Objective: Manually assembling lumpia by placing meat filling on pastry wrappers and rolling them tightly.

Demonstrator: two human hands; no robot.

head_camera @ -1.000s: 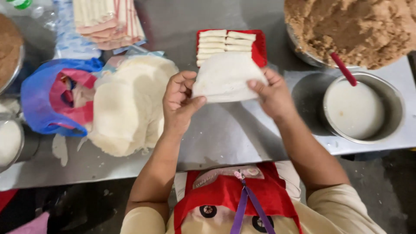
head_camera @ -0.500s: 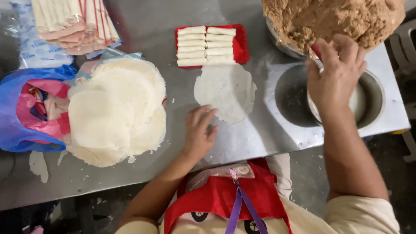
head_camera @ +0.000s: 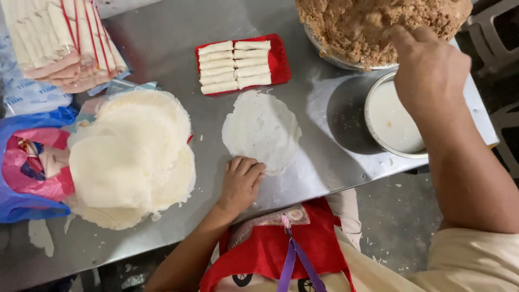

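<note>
A thin round white wrapper [head_camera: 261,130] lies flat on the steel table [head_camera: 162,43]. My left hand [head_camera: 240,184] rests palm down on the table, its fingertips touching the wrapper's near edge. My right hand [head_camera: 430,67] is raised over the big bowl of brown minced filling [head_camera: 357,24], fingers curled at the filling; whether it holds anything is hidden. A metal bowl of white paste [head_camera: 392,121] sits below that hand. A red tray [head_camera: 278,59] behind the wrapper carries two rows of finished rolls [head_camera: 235,65].
A pile of round wrappers [head_camera: 130,157] lies at the left, beside a blue and pink plastic bag [head_camera: 27,173]. Stacked trays of rolls [head_camera: 62,38] sit at the far left corner. The table's near edge runs just below my left hand.
The wrapper I held with both hands now lies flat on the table. My right hand moved from the paste bowl up to the filling bowl. My left hand dropped to the wrapper's edge.
</note>
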